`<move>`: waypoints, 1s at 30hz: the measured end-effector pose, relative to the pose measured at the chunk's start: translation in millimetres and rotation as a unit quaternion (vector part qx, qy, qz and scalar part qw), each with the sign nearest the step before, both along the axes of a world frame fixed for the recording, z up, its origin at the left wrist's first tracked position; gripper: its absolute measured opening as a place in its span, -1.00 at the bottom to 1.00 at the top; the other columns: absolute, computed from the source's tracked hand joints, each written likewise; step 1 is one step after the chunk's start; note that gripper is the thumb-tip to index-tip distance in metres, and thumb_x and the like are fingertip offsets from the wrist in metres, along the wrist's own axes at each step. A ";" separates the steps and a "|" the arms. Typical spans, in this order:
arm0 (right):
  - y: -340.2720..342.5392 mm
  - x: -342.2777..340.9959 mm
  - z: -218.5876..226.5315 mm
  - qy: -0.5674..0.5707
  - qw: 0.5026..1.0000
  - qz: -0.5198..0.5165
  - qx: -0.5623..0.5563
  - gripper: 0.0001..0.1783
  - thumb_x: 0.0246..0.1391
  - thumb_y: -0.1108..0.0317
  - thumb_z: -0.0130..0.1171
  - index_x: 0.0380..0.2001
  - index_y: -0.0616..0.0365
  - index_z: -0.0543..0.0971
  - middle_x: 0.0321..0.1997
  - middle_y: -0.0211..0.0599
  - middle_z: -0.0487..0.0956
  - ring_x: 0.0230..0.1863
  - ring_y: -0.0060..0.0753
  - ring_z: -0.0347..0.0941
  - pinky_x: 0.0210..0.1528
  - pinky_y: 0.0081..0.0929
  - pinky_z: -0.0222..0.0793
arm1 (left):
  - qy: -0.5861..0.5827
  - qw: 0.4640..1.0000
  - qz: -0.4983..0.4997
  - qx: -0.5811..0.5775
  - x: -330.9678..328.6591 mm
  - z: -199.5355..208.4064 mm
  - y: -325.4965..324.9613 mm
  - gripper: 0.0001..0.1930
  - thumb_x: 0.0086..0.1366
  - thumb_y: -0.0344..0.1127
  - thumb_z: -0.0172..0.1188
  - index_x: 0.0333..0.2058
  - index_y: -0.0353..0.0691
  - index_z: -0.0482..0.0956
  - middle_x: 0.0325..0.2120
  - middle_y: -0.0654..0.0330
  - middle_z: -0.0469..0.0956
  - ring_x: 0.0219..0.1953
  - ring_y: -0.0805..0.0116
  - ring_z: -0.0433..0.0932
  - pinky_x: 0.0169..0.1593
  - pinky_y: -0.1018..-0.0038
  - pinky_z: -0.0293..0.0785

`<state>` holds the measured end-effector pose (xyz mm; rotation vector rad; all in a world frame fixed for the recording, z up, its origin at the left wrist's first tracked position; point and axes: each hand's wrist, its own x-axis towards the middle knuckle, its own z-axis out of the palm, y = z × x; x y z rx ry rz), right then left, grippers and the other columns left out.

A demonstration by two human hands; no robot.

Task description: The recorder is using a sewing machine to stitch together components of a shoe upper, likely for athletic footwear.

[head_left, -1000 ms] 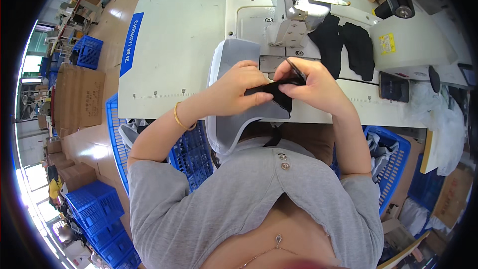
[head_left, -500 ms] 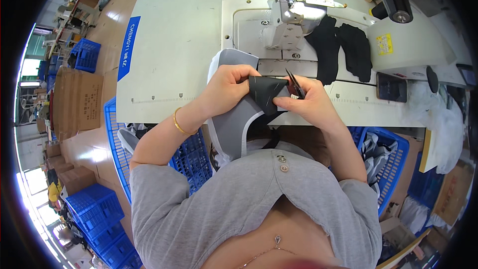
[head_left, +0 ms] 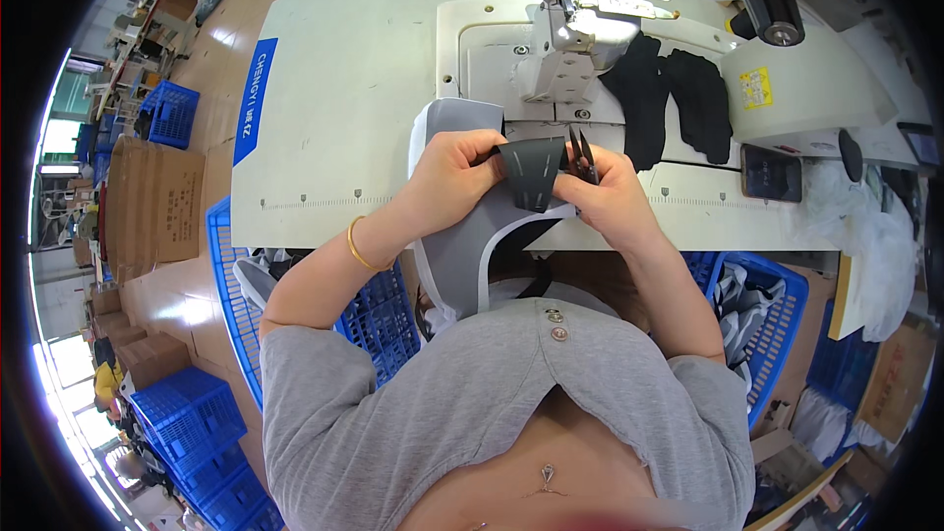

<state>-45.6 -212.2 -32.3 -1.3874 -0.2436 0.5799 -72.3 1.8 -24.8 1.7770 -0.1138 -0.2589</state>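
My left hand [head_left: 444, 185] is closed in a pinch on the left edge of a black fabric panel [head_left: 532, 173] with pale dashed marks. That panel belongs to, or lies over, a grey fabric piece with white edging [head_left: 454, 248], which hangs over the table's front edge toward my lap. At the panel's right edge, my right hand [head_left: 618, 205] is closed round a pair of black thread snips [head_left: 582, 155], blades pointing up and away. Its thumb touches or nearly touches the panel. Part of the fabric under the fingers is hidden.
A sewing machine head [head_left: 570, 49] stands just beyond my hands. Two black fabric pieces [head_left: 644, 103] lie right of it, near a phone [head_left: 772, 173]. Blue baskets [head_left: 231, 285] with fabric pieces flank my lap under the pale table [head_left: 334, 98].
The black panel has turned and spread so its dashed marks face up. My right hand has shifted slightly, and the snips' blades now point more upward and look apart.
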 end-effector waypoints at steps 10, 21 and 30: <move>-8.6 13.1 -6.0 -0.123 0.990 0.015 0.067 -0.80 -0.04 0.67 0.19 -0.30 0.27 0.64 -0.36 -0.42 0.59 -0.34 -0.66 0.47 -0.27 -0.66 0.38 | 0.103 0.991 -0.083 -0.010 14.3 29.1 14.9 -0.72 0.36 -0.26 0.14 -0.33 -0.41 0.65 -0.46 0.29 0.60 -0.35 0.63 0.47 -0.24 0.64 0.43; -13.4 16.9 14.6 -0.393 0.912 0.116 -0.032 -0.69 -0.22 0.77 0.20 -0.36 0.20 0.65 -0.30 -0.32 0.58 -0.32 -0.41 0.55 -0.32 -0.54 0.46 | -0.032 0.951 -0.289 0.102 43.1 43.3 19.0 -0.82 0.29 -0.32 0.21 -0.32 -0.35 0.65 -0.44 0.23 0.59 -0.35 0.46 0.49 -0.15 0.51 0.40; -10.4 8.4 18.8 -0.288 0.956 0.045 -0.013 -0.85 0.02 0.42 0.26 -0.31 0.23 0.60 -0.37 -0.25 0.59 -0.38 -0.31 0.56 -0.31 -0.40 0.47 | -0.097 0.943 -0.274 0.161 35.9 51.6 9.2 -0.88 0.14 -0.39 0.31 -0.47 -0.28 0.57 -0.53 0.25 0.55 -0.43 0.35 0.49 -0.23 0.46 0.38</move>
